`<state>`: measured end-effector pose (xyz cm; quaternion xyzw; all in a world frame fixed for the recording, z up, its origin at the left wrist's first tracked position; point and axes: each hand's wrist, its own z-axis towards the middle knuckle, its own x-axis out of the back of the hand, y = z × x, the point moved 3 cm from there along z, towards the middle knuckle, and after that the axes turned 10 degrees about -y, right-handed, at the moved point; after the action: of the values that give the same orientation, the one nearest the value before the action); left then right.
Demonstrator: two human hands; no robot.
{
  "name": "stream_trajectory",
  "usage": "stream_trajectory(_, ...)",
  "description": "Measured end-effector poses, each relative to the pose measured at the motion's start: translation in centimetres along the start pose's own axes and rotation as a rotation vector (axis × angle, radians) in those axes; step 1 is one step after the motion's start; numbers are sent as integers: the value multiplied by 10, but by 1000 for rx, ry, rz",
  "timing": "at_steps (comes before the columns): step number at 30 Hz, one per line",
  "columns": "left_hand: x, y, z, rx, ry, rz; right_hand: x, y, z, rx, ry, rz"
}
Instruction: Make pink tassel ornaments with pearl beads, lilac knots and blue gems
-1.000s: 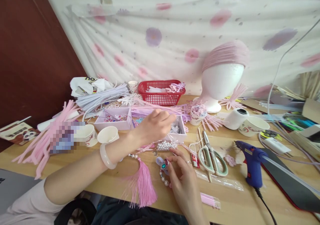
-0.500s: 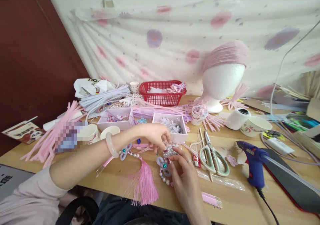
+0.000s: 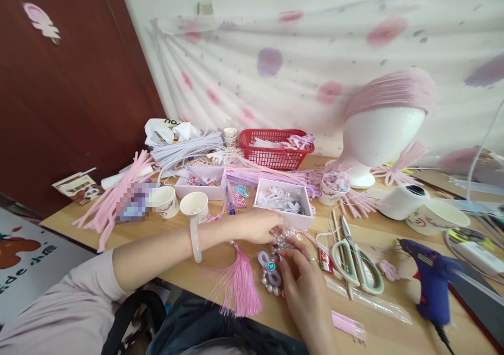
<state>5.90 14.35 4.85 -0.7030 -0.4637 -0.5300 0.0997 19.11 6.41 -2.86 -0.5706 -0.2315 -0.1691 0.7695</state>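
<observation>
My right hand [image 3: 305, 271], ringed and with dark red nails, pinches a cluster of pearl beads [image 3: 280, 243]. Below its fingertips lies a pale lilac loop bow [image 3: 263, 260] with a turquoise gem, trailing a short string of pearls [image 3: 271, 288]. My left hand [image 3: 262, 226] reaches in from the left with curled fingers meeting the upper edge of the beads; what they pinch is too small to make out. A pale bangle [image 3: 195, 241] circles the left wrist. Under the left forearm a pink tassel [image 3: 242, 284] hangs toward the table's front edge.
Scissors [image 3: 354, 263], a small red packet [image 3: 325, 260] and a blue glue gun [image 3: 427, 276] lie to the right. Behind are a box of parts [image 3: 301, 219], paper cups [image 3: 195, 205], a red basket [image 3: 275, 158] and a foam head [image 3: 381, 134].
The view has turned left, so everything sits farther right in the picture. My left hand has lowered a little closer to the beads; my right hand keeps its pinch.
</observation>
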Motion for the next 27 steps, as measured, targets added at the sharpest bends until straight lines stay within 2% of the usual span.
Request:
stream_trajectory(8,-4,7,-10,20,56,111,-1,4,2,-47,-52,3)
stream_trajectory(15,-5,-8,-11,28,95,61,-4,4,2,-50,-71,13)
stream_trajectory(22,-10,-8,-1,-14,89,-12,1,-3,0,89,2,127)
stream_trajectory(27,-13,-3,7,-69,77,-25,0,-8,0,143,26,103)
